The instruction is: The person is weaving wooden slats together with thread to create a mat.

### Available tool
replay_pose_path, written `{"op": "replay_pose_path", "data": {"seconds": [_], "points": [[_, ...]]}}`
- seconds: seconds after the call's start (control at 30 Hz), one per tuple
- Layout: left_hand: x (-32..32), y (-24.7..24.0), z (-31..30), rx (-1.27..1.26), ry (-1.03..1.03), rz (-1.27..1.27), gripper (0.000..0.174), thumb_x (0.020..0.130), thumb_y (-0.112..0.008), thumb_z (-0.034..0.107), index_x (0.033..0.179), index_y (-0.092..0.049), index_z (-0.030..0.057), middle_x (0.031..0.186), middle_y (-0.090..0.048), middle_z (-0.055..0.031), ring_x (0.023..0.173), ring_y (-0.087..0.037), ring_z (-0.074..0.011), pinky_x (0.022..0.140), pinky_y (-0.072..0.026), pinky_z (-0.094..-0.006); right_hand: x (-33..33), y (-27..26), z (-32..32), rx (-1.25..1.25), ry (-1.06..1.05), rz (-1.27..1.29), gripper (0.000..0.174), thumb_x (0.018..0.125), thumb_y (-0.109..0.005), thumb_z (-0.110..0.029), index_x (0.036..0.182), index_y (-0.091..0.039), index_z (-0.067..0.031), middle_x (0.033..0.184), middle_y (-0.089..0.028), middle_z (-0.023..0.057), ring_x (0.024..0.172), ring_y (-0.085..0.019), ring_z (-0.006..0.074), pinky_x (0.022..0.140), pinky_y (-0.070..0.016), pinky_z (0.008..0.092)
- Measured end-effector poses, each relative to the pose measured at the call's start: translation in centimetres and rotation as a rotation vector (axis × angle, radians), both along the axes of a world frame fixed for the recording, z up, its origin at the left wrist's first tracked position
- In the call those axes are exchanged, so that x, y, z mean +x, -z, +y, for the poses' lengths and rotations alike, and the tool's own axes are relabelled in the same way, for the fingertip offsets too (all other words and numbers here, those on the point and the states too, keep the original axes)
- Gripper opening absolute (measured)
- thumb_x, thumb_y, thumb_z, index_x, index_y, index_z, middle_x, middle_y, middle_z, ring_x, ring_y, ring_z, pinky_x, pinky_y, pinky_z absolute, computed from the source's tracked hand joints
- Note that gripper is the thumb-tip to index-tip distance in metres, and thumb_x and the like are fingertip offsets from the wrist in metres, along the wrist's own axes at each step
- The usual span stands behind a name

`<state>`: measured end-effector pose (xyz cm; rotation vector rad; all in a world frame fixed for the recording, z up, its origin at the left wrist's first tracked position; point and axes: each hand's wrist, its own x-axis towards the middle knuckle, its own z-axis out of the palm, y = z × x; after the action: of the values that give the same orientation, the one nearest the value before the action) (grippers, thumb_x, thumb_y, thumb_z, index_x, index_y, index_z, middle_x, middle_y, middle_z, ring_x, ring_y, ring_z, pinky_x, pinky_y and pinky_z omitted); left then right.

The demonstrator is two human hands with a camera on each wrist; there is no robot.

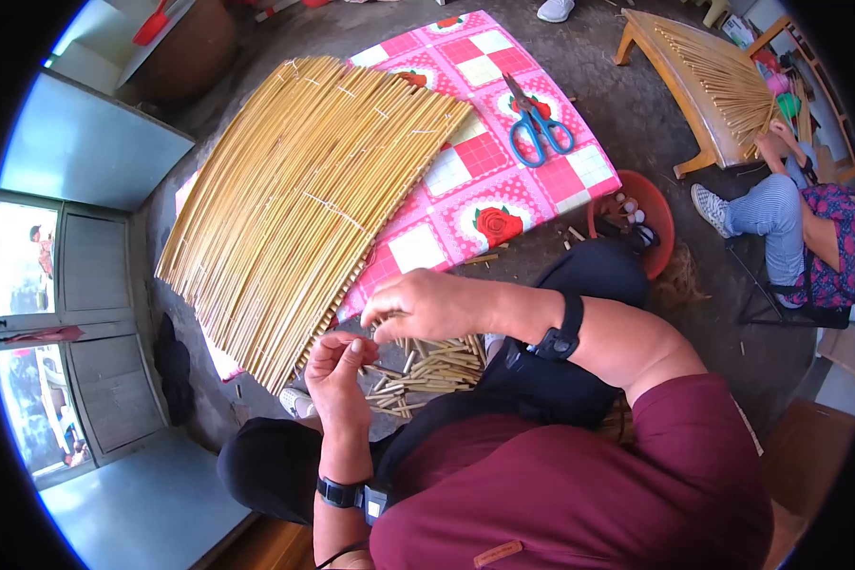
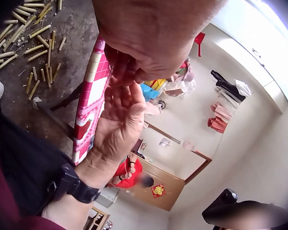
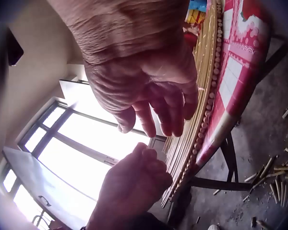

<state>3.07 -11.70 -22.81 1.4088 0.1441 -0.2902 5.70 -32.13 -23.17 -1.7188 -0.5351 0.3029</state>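
Note:
A mat of thin golden stalks (image 1: 285, 199), crossed by short pale threads, lies over a table with a pink checked cloth (image 1: 494, 166). Just off its near edge are both hands. My left hand (image 1: 337, 375) is palm up with its fingers curled and the thumb against them; whether something thin is pinched there I cannot tell. Close above it hangs my right hand (image 1: 427, 306), its fingers loosely bent downward. In the right wrist view the right hand (image 3: 149, 79) is over the curled left hand (image 3: 134, 182), with a gap between. Blue-handled scissors (image 1: 540, 133) rest on the cloth.
Cut stalk pieces (image 1: 432, 370) litter the floor below the hands. A red basin (image 1: 660, 214) stands right of the table. Farther right, another person sits at a wooden table (image 1: 708, 90) with more stalks. Cabinets (image 1: 95, 142) line the left side.

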Motion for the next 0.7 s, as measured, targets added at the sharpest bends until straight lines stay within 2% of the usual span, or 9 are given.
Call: {"op": "replay_pose_path", "data": {"seconds": [0.07, 0.17, 0.27, 0.47, 0.57, 0.67, 0.7], "points": [[0.5, -0.1, -0.3, 0.015, -0.013, -0.045, 0.004, 0.087, -0.065, 0.002, 0.086, -0.061, 0.0030, 0.077, -0.065, -0.0046, 0.066, -0.056, -0.0103, 0.064, -0.0457, -0.0238, 0.1, 0.5, 0.4, 0.069, -0.048, 0.069, 0.021, 0.083, -0.069, -0.017, 0.097, -0.066, -0.0020, 0.080, -0.066, 0.0121, 0.074, -0.064, 0.0215, 0.070, -0.0490, 0.0348], [0.8, -0.2, -0.6, 0.030, -0.022, -0.060, 0.005, 0.086, -0.065, 0.002, 0.086, -0.061, 0.0029, 0.075, -0.063, -0.0030, 0.065, -0.054, -0.0093, 0.062, -0.0433, -0.0229, 1.1, -0.1, 0.1, -0.015, -0.067, 0.065, 0.017, 0.083, -0.069, -0.017, 0.091, -0.066, -0.0023, 0.075, -0.066, 0.0112, 0.069, -0.064, 0.0186, 0.065, -0.0480, 0.0348], [1.0, -0.3, -1.3, 0.025, -0.031, -0.033, 0.005, 0.086, -0.066, 0.003, 0.086, -0.061, 0.0031, 0.074, -0.061, -0.0024, 0.065, -0.053, -0.0092, 0.063, -0.0424, -0.0226, 1.7, -0.2, 0.0, -0.065, -0.045, 0.039, 0.015, 0.083, -0.068, -0.017, 0.083, -0.063, -0.0027, 0.073, -0.064, 0.0111, 0.069, -0.064, 0.0216, 0.063, -0.0471, 0.0370], [1.9, 0.2, -0.6, -0.048, -0.060, -0.022, 0.004, 0.088, -0.063, 0.005, 0.085, -0.060, 0.0036, 0.074, -0.061, -0.0044, 0.066, -0.055, -0.0117, 0.065, -0.0441, -0.0244, 1.9, 1.3, 1.3, -0.085, 0.033, -0.293, 0.011, 0.081, -0.061, -0.015, 0.077, -0.058, -0.0052, 0.069, -0.060, 0.0113, 0.072, -0.063, 0.0315, 0.064, -0.0482, 0.0422], [3.2, 0.1, 0.8, -0.167, -0.103, -0.100, 0.008, 0.091, -0.060, 0.006, 0.084, -0.058, 0.0036, 0.075, -0.060, -0.0076, 0.067, -0.057, -0.0158, 0.067, -0.0462, -0.0273, 2.1, 0.8, 0.7, -0.187, -0.006, -0.321, 0.009, 0.080, -0.060, -0.015, 0.079, -0.059, -0.0061, 0.072, -0.062, 0.0124, 0.075, -0.064, 0.0326, 0.066, -0.0492, 0.0441], [4.7, -0.8, 4.1, -0.138, -0.194, -0.229, 0.011, 0.093, -0.059, 0.009, 0.083, -0.058, 0.0030, 0.077, -0.062, -0.0096, 0.067, -0.058, -0.0169, 0.069, -0.0490, -0.0302, 2.6, 1.5, 0.4, -0.381, -0.180, -0.225, 0.012, 0.080, -0.058, -0.017, 0.081, -0.061, -0.0060, 0.074, -0.063, 0.0137, 0.075, -0.064, 0.0338, 0.068, -0.0496, 0.0461], [5.0, -1.0, 5.4, -0.036, -0.221, -0.271, 0.013, 0.093, -0.059, 0.010, 0.083, -0.059, 0.0016, 0.079, -0.063, -0.0108, 0.068, -0.058, -0.0170, 0.070, -0.0498, -0.0308, 2.7, 2.0, 0.4, -0.468, -0.252, -0.178, 0.013, 0.078, -0.057, -0.017, 0.082, -0.063, -0.0062, 0.077, -0.065, 0.0147, 0.076, -0.064, 0.0350, 0.069, -0.0500, 0.0473]]}}
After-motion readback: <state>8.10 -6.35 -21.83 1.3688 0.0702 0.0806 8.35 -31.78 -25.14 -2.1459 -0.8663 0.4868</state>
